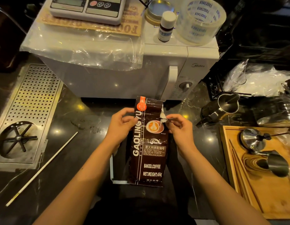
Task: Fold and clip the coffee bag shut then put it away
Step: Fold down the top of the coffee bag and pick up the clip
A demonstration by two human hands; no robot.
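A dark brown coffee bag with white lettering and an orange seal stands upright on the black counter, in front of me at the centre. My left hand grips its upper left edge. My right hand pinches the torn, white-lined upper right corner of the bag. The top of the bag rises unfolded above both hands. No clip can be made out.
A white microwave stands right behind the bag, with a scale, a small bottle and a tape roll on top. A perforated metal drip tray lies left, a thin white stick beside it. A wooden tray with steel pitchers sits right.
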